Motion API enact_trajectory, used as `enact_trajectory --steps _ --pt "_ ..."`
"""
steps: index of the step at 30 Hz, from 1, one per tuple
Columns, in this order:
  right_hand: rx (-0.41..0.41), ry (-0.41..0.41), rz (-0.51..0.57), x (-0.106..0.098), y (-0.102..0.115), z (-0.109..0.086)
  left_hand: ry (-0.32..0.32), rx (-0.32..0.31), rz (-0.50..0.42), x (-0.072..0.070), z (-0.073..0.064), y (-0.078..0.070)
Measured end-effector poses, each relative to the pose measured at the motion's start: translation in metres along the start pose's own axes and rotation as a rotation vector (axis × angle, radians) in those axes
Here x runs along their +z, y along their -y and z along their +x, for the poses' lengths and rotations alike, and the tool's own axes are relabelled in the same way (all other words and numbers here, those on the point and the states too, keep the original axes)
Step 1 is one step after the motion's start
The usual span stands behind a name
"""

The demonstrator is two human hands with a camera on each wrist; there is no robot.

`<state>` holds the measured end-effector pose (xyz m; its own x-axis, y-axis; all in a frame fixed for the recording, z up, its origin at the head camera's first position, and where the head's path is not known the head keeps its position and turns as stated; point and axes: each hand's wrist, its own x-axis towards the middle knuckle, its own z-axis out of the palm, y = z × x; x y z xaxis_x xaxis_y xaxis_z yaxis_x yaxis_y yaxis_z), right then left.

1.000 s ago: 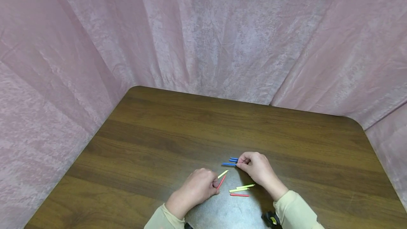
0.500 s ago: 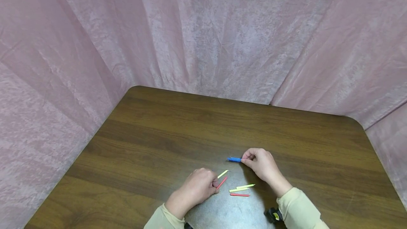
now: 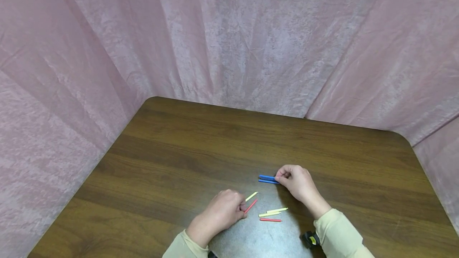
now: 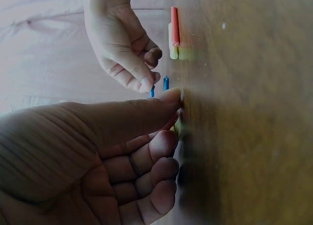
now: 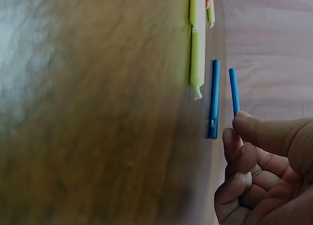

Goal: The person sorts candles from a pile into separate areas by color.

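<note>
Thumb and forefinger of the right hand pinch one end of a slim blue candle, holding it just above the worktop with its free end toward the left edge. Beneath and just beside it, a second blue candle lies on the surface; whether another rests against that one, I cannot tell.

The left hand sits low on the left-edge side, fingers bent, covering one end each of a red candle and a yellow candle. Both slant toward the far right corner. Whether the fingers grip either, I cannot tell.

Between the hands, a middle yellow candle and an outer yellow candle lie side by side, partly overlapping lengthwise. Just beside them, farther from the far edge, lies another red candle.

Pink curtains hang beyond the far edge and along the left edge. Near the right sleeve is a black device with a yellow mark.
</note>
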<state>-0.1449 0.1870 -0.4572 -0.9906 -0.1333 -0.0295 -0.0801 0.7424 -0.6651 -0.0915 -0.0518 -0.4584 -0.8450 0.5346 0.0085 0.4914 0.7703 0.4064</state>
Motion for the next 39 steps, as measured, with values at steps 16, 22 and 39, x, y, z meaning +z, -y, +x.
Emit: enact_trajectory --steps 16,22,39 --pt "0.003 -0.003 -0.014 -0.0001 -0.0044 0.0039 -0.004 -0.012 0.005 -0.0005 -0.0005 -0.0005" --pt "-0.002 -0.006 -0.024 -0.0008 -0.0059 0.0053 -0.008 -0.008 0.008 -0.0006 -0.0006 -0.0004" --pt "-0.011 0.025 -0.026 -0.0007 -0.0037 0.0056 -0.016 -0.003 0.011 0.003 0.0004 0.0001"
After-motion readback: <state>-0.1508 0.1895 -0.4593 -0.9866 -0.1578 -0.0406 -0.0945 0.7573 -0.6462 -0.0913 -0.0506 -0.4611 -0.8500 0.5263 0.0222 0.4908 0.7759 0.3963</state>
